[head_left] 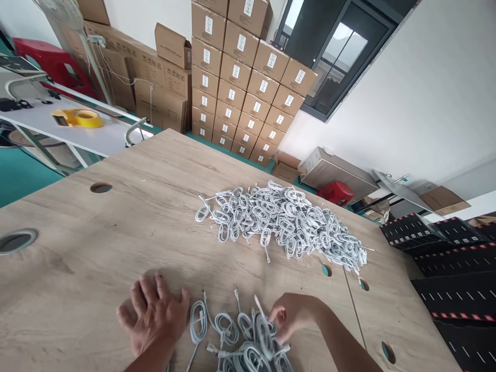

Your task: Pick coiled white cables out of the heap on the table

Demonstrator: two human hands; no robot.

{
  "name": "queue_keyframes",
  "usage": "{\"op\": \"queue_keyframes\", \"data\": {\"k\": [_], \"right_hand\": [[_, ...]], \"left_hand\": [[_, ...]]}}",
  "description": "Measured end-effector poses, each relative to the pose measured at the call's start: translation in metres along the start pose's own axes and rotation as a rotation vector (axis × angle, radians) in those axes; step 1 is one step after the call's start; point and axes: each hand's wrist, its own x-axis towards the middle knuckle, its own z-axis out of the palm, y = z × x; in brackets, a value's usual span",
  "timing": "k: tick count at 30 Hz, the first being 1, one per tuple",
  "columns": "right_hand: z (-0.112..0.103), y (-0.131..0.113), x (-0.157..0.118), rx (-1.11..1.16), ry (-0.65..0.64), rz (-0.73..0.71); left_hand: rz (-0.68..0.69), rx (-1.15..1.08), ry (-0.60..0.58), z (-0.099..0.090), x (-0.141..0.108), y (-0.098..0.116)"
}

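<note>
Many coiled cables (287,219) heaped beyond both hands — cartons (240,77) stacked behind.

Bright even daylight, soft shadows under hands, wide-angle bending at edges, slight blur below

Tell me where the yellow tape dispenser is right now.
In the head view, the yellow tape dispenser lies far left on the white side table, beyond the wooden table and left of the stacked cardboard boxes.
</note>
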Motion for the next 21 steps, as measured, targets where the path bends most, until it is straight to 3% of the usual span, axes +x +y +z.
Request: {"op": "queue_keyframes", "data": {"k": [1, 2, 5, 7, 9, 13, 18, 21], "right_hand": [[-0.002, 0.003, -0.002, 0.069, 0.017, -0.037], [-0.007, 0.006, 0.0, 0.125, 0.153, -0.036], [-0.039, 0.009, 0.029, 0.171, 0.847, 0.157], [-0.06, 0.009, 0.055, 0.183, 1.05, 0.275], [-0.07, 0.008, 0.076, 0.241, 1.09, 0.296], [-0.064, 0.017, 0.085, 0.447, 1.072, 0.13], [-0.046, 0.034, 0.048, 0.835, 0.898, -0.195], [-0.027, 0.035, 0.015, 0.876, 0.845, -0.232]], "left_hand": [[0.003, 0.0, 0.006, 0.0, 0.0, 0.0], [0.004, 0.0, 0.01, 0.001, 0.0, 0.0], [0.007, 0.0, 0.023, 0.004, 0.002, -0.001], [0.018, 0.008, 0.039, 0.006, 0.002, -0.002], [0.028, 0.016, 0.054, 0.006, 0.002, -0.002], [0.021, 0.017, 0.058, 0.005, 0.001, -0.002], [0.017, -0.001, 0.029, 0.001, 0.001, 0.001], [0.015, -0.021, 0.008, 0.001, 0.002, -0.001]]}}
